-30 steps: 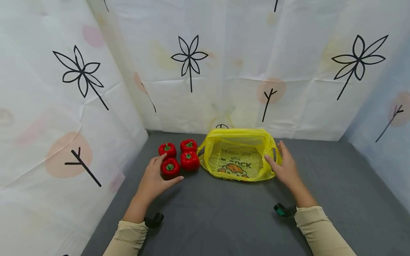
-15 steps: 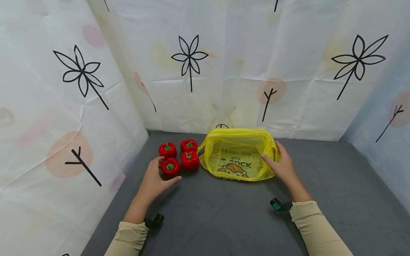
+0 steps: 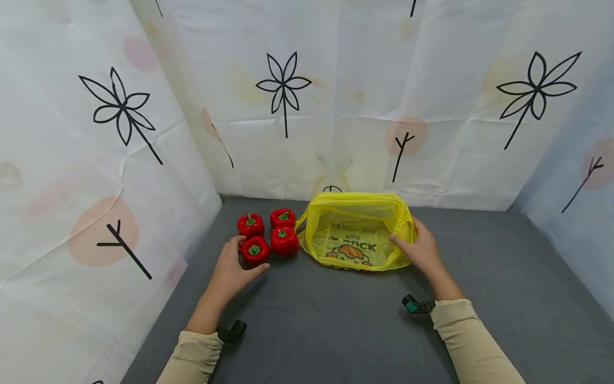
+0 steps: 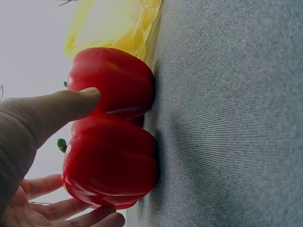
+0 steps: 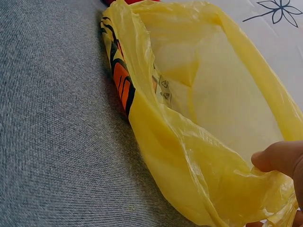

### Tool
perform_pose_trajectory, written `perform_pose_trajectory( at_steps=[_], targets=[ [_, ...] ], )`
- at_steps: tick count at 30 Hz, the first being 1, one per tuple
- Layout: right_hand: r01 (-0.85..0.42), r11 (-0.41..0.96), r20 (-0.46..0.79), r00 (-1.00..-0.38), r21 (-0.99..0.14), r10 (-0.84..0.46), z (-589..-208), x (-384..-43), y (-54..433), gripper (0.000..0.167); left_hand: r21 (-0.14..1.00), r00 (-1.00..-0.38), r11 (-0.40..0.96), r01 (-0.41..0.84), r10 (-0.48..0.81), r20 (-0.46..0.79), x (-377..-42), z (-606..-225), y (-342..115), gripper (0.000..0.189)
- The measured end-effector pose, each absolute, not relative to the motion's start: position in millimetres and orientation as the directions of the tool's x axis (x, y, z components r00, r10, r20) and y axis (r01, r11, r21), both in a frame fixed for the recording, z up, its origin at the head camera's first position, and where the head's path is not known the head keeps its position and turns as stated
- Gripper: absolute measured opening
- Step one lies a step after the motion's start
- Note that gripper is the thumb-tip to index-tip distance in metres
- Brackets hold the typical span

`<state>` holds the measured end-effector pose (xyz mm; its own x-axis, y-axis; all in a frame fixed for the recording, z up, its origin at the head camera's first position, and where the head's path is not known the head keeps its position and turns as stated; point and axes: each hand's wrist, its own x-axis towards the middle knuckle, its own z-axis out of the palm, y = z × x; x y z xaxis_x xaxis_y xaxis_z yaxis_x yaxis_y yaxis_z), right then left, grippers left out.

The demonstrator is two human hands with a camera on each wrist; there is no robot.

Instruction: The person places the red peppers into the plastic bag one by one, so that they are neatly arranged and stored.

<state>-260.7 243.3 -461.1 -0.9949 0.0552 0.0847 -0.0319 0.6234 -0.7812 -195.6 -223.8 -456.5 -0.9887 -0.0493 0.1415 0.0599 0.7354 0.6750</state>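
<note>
Several red bell peppers stand together left of the yellow plastic bag. My left hand (image 3: 230, 272) is spread around the near-left bell pepper (image 3: 255, 252), fingertips at its left side and thumb in front. In the left wrist view the fingers lie against this bell pepper (image 4: 111, 163), while the thumb is extended and does not visibly press it. The yellow plastic bag (image 3: 314, 234) lies with its wide mouth facing me, printed lettering inside. My right hand (image 3: 424, 250) grips the bag's right edge, thumb inside the mouth and fingers outside, partly hidden by the plastic.
Three other bell peppers, the back-left one (image 3: 250, 225), the back-right one (image 3: 283, 217) and the front-right one (image 3: 285, 242), crowd the held spot. A grey cloth-covered table (image 3: 326, 325) spreads in front. Patterned white curtains (image 3: 336, 149) stand behind and at both sides.
My right hand has moved slightly left and taken hold of the bag's right edge. My left thumb has drawn a little closer to the near-left bell pepper. The peppers have stayed put.
</note>
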Motion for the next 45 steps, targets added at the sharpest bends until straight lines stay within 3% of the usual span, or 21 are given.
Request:
perform_pose_trajectory(
  at_steps=[11,22,45],
  targets=[
    [-0.072,0.591,0.119,-0.992,-0.803,0.040,-465.0,-259.2,242.5,0.077,0.708,-0.991,0.705,0.049,-0.053,0.121,-197.7,-458.0,-224.6,0.092],
    [-0.072,0.569,0.118,-0.992,-0.819,0.044,-466.3,-260.3,242.5,0.075,0.687,-0.989,0.724,0.063,-0.046,0.138,-199.4,-460.2,-228.0,0.081],
    [-0.066,0.552,0.116,-0.992,-0.831,0.056,-464.6,-259.8,242.1,0.075,0.749,-0.990,0.661,0.035,-0.079,0.116,-203.8,-464.9,-229.6,0.082]
  ],
)
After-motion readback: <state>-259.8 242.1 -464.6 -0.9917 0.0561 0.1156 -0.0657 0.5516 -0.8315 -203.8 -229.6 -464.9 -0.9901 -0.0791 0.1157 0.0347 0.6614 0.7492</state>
